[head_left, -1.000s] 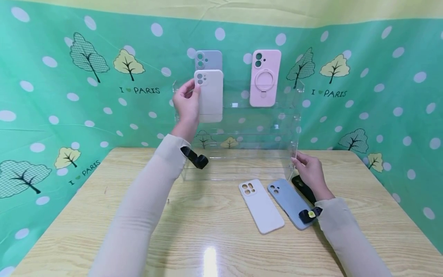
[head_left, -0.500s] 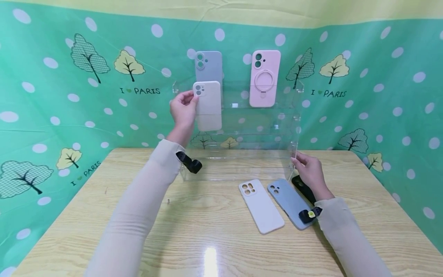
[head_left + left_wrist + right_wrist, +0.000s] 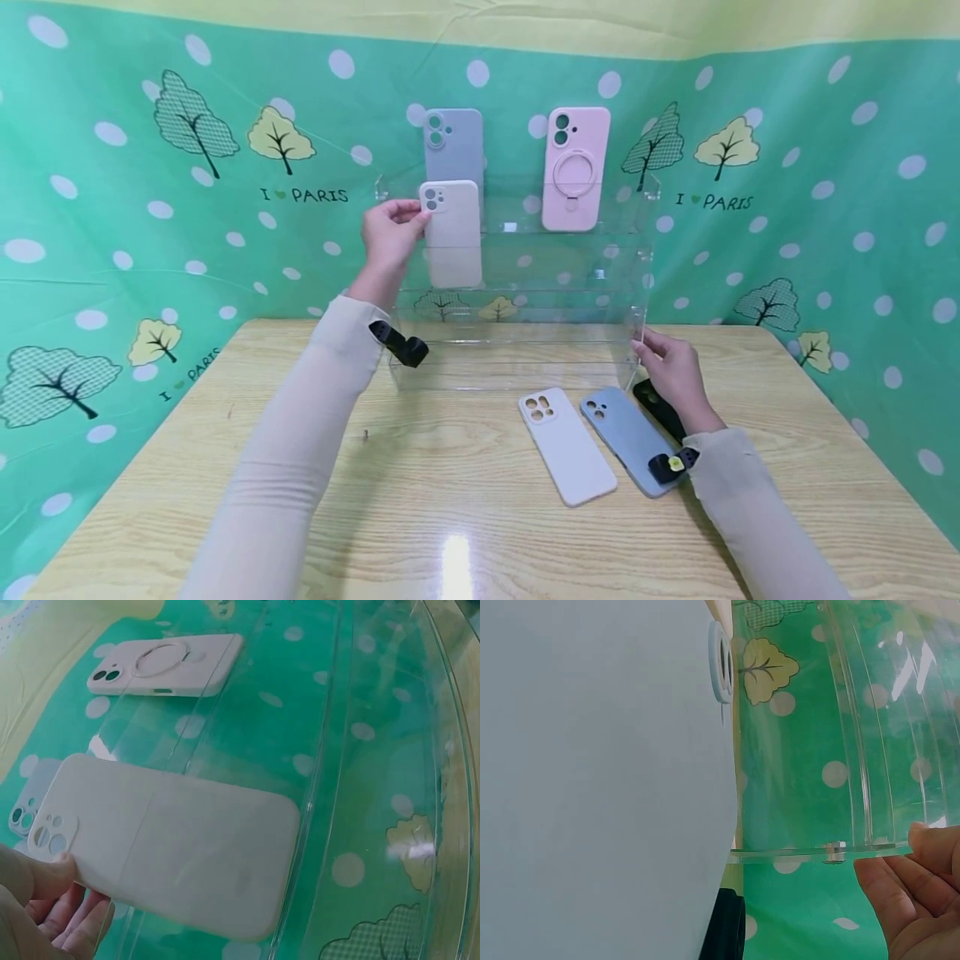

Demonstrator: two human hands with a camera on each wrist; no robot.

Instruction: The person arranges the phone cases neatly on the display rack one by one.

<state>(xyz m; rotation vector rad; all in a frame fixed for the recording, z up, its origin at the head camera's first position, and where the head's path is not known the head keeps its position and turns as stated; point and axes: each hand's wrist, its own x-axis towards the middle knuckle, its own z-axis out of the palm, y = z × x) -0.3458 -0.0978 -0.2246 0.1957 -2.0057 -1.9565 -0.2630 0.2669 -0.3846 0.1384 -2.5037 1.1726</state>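
Note:
My left hand [image 3: 392, 237] pinches the left edge of a white phone case [image 3: 453, 242] near its camera cutout. The case stands upright with its lower part behind a clear strip of the acrylic display rack [image 3: 562, 317]; in the left wrist view its bottom edge lies close to a rack ledge. Behind and above it a grey-blue phone case [image 3: 453, 142] stands on the top tier, partly covered. A pink phone case [image 3: 576, 171] with a ring stands to the right on that tier. My right hand [image 3: 675, 375] grips the rack's right side panel between thumb and fingers.
On the wooden table [image 3: 450, 467], before the rack, lie a white phone case [image 3: 568, 450], a light blue phone case [image 3: 630, 442] and a black phone case [image 3: 656, 407], partly hidden under the right hand. A green patterned cloth [image 3: 315, 242] hangs behind.
My left hand has lowered the white case from in front of the grey-blue one to the tier below, uncovering more of the grey-blue case. The right hand has stayed on the rack.

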